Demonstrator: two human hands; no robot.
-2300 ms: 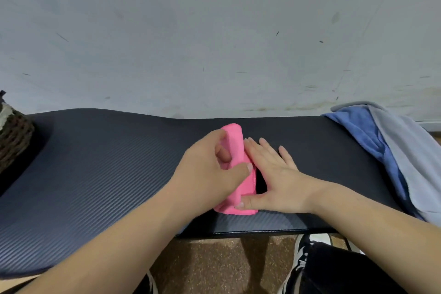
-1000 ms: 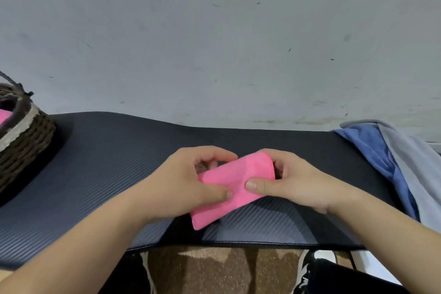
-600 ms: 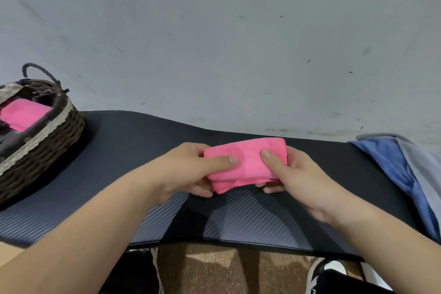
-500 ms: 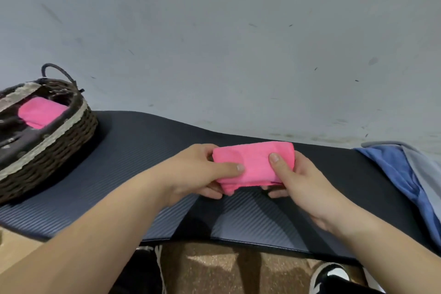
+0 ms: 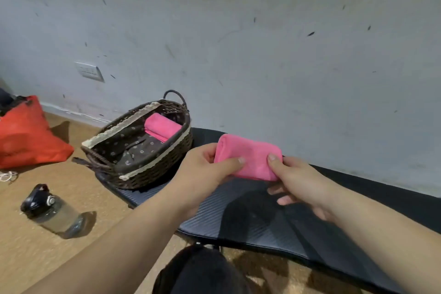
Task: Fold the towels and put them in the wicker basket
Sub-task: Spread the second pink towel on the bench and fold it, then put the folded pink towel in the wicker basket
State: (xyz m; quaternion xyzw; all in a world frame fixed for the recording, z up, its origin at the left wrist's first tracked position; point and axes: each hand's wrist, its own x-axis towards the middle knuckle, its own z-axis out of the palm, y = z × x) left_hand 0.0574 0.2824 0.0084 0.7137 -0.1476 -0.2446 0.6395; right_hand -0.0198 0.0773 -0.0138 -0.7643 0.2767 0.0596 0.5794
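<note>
Towel [image 5: 250, 153] pinched between left hand [image 5: 202, 174], right hand [image 5: 300, 184].

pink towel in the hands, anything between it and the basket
Nothing visible. The left hand and right hand hold the towel over the mat beside the basket, open air between. A second towel lies at the basket's far end; its near part is free.

Views: one wide-angle camera, worn on the person's head.
Facing: forward and down, toward the scuffed pale grey wall [image 5: 262, 55] behind the black ribbed padded bench [image 5: 238, 222].
Nearness: close. The forearms enter from the bottom edge, and the left hand [image 5: 202, 172] and right hand [image 5: 300, 181] hold the folded pink towel [image 5: 250, 157] at mid-frame.
Left side: dark brown oval wicker basket [image 5: 152, 162], tan floor [image 5: 35, 258].
Tilt: the wall's foot slopes down to the right.
</note>
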